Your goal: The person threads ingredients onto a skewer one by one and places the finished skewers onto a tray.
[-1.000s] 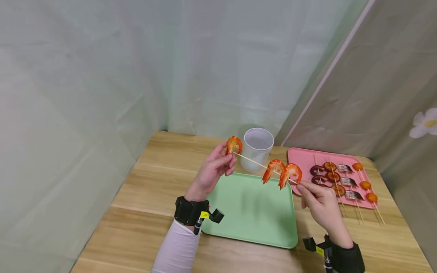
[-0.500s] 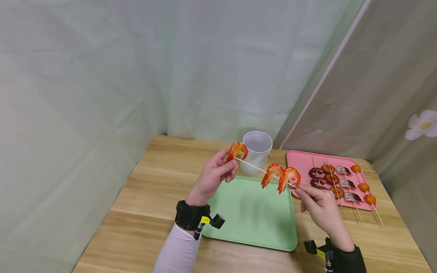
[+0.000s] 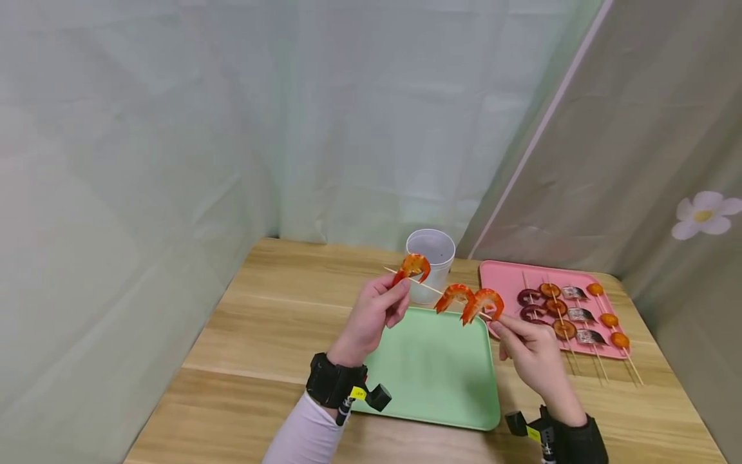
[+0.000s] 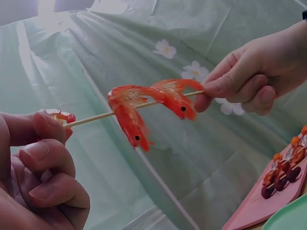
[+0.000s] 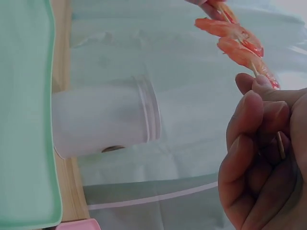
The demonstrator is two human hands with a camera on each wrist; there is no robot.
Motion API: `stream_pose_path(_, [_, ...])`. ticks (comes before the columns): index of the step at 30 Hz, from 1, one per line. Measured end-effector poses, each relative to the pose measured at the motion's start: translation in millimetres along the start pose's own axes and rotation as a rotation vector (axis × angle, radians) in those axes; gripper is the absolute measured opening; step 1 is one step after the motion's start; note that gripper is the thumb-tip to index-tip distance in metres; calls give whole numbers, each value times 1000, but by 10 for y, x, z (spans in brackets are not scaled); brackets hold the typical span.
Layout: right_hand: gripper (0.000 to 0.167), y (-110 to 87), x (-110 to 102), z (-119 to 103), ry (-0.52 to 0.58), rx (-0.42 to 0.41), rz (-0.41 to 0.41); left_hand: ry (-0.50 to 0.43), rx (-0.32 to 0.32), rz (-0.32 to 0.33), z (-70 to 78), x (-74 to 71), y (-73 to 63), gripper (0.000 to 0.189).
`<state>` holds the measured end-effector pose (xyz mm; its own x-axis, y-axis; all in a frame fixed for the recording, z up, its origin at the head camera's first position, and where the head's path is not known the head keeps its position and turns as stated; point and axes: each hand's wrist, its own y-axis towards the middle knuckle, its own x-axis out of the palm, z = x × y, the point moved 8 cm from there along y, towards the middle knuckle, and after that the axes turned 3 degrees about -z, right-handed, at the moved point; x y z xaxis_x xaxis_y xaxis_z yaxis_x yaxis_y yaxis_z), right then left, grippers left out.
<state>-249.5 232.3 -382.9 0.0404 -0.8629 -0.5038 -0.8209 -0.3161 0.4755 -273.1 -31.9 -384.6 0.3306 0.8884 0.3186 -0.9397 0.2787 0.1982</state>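
Observation:
My left hand (image 3: 377, 310) pinches an orange-red shrimp (image 3: 415, 265) between thumb and fingers. A thin wooden skewer (image 3: 428, 287) passes through that shrimp, and its tip sticks out to the left. Farther along the skewer, two more curled shrimp (image 3: 454, 296) sit side by side, close to my right hand (image 3: 530, 351). That hand grips the skewer's other end between thumb and fingers; in the right wrist view the skewer's end (image 5: 280, 145) shows beneath the palm. Both hands hold the skewer in the air above the green tray (image 3: 435, 380).
Behind the hands stands a white cylindrical container (image 3: 440, 251), its top open. To the right a pink tray (image 3: 498, 274) bears several skewers with dark curled pieces, brown round slices (image 3: 555, 307), silvery pieces and orange balls (image 3: 608, 320). Curtains (image 3: 371, 129) hang behind the wooden table (image 3: 243, 335).
The left hand's shrimp has moved right along the skewer, closer to the other two. The skewer's tip now pokes out past it on the left. The head view has shifted slightly.

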Motion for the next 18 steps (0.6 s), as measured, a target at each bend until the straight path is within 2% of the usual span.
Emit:
stream_pose_path(7, [28, -65, 44, -16, 26, -5, -13, 43, -65, -58, -152, 194, -46, 22])
stream_pose_path(14, [25, -33, -18, -36, -28, -18, 5, 87, -134, -75, -237, 173, 3, 18])
stream_pose_path(18, [24, -1, -59, -59, -51, -18, 6, 119, -158, -98, -238, 182, 30, 16])
